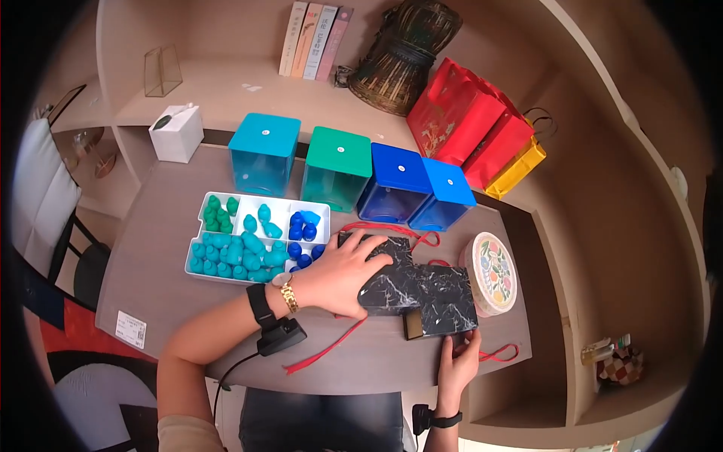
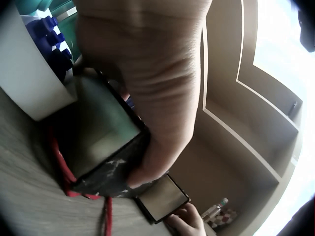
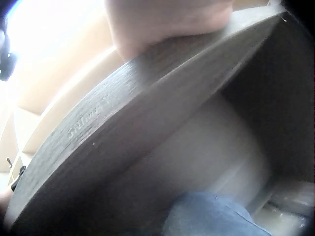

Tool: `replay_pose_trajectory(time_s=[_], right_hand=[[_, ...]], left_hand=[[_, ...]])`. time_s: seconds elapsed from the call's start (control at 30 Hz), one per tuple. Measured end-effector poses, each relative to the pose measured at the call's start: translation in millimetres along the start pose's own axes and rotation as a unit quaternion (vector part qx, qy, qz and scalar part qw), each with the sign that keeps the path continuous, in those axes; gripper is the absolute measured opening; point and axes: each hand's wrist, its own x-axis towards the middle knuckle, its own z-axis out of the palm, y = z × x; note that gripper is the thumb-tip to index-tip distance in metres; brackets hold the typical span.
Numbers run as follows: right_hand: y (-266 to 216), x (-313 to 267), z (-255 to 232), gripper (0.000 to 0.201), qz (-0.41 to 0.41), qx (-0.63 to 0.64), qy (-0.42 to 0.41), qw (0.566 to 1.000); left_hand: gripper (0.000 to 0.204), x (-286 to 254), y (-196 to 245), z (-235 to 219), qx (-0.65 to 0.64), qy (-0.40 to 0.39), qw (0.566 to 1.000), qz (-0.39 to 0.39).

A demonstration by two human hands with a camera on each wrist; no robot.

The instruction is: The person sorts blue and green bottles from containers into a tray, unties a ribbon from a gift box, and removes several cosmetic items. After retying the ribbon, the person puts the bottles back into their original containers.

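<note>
Two black marbled boxes lie side by side right of the frame's centre: the left box [image 1: 392,290], gripped by the left hand [image 1: 337,277] with fingers spread over its top, and the right box [image 1: 448,297], its near edge held by the right hand [image 1: 459,363]. Red cord [image 1: 327,350] lies around them, a round floral tin [image 1: 494,275] just right, a white tray [image 1: 318,209] of coloured pieces left, and four lidded containers [image 1: 339,162] across the upper middle.
</note>
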Motion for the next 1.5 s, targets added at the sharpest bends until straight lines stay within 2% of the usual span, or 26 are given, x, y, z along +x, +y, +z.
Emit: replay_pose_trajectory(time_s=[0.07,0.17,0.27,0.37,0.4,0.47,0.6,0.63,0.73,0.77,0.83,0.87,0.93,1.0,1.03,1.17,1.2,1.27,1.33,1.37,1.43,1.5], right_hand=[[-6,-1,0,0.058,-0.004,-0.016,0.009,1.0],[6,-1,6,0.058,-0.091,-0.07,0.054,0.992],[-10,0,-2,0.057,-0.042,-0.082,0.018,0.996],[1,0,-1,0.056,-0.017,-0.023,0.016,0.999],[0,-1,-1,0.055,-0.041,-0.013,0.035,0.998],[-3,-3,-1,0.055,-0.087,0.007,0.073,0.994],[-4,-6,-3,0.055,-0.11,-0.006,0.104,0.988],[-3,-8,-3,0.054,-0.103,0.035,0.115,0.987],[-8,-12,-13,0.056,-0.195,0.044,0.113,0.973],[-11,-13,-19,0.054,-0.218,0.096,0.063,0.969],[-46,-26,-34,0.055,-0.162,0.219,-0.105,0.956],[-64,-31,-34,0.056,-0.129,0.278,-0.184,0.934],[-87,-38,-23,0.058,-0.166,0.33,-0.268,0.89],[-108,-34,-16,0.054,-0.23,0.275,-0.313,0.88],[-121,-37,-16,0.036,-0.227,0.276,-0.281,0.891],[-121,-45,-24,0.011,-0.347,0.282,-0.248,0.859],[-110,-49,-26,0.012,-0.431,0.242,-0.245,0.834],[-99,-56,-39,0.016,-0.53,0.212,-0.324,0.754],[-90,-60,-47,0.024,-0.552,0.233,-0.348,0.721],[-77,-61,-54,0.023,-0.547,0.207,-0.341,0.736],[-35,-63,-66,0.022,-0.457,0.169,-0.299,0.821],[-8,-58,-79,0.022,-0.372,0.195,-0.098,0.902]], left_hand=[[0.087,0,-2,1,-0.028,0.037,0.999,0.001],[0.081,2,-7,-2,-0.064,0.082,0.994,0.006],[0.081,3,-4,-21,-0.073,0.117,0.99,0.003],[0.08,-1,2,-46,-0.108,0.145,0.983,0.011],[0.079,-3,5,-54,-0.118,0.152,0.981,0.013],[0.08,-10,12,-71,-0.132,0.149,0.98,0.02],[0.081,-26,23,-84,-0.172,0.132,0.975,0.041],[0.08,-31,25,-80,-0.197,0.125,0.972,0.039],[0.083,-47,32,-76,-0.291,0.074,0.954,0.007],[0.083,-51,34,-74,-0.292,0.079,0.953,-0.002],[0.083,-54,41,-72,-0.29,0.09,0.953,-0.018],[0.084,-53,46,-72,-0.287,0.098,0.953,-0.022],[0.084,-50,55,-68,-0.285,0.111,0.952,-0.023],[0.084,-44,61,-64,-0.283,0.127,0.95,-0.015],[0.084,-43,64,-60,-0.279,0.134,0.951,-0.014],[0.083,-42,64,-57,-0.269,0.156,0.95,-0.034],[0.083,-42,58,-55,-0.268,0.167,0.948,-0.036],[0.082,-43,48,-56,-0.25,0.182,0.95,-0.046],[0.082,-47,43,-58,-0.223,0.186,0.955,-0.062],[0.08,-49,42,-59,-0.224,0.177,0.956,-0.065],[0.08,-54,47,-59,-0.214,0.152,0.963,-0.065],[0.076,-60,53,-51,-0.197,0.148,0.968,-0.052]])
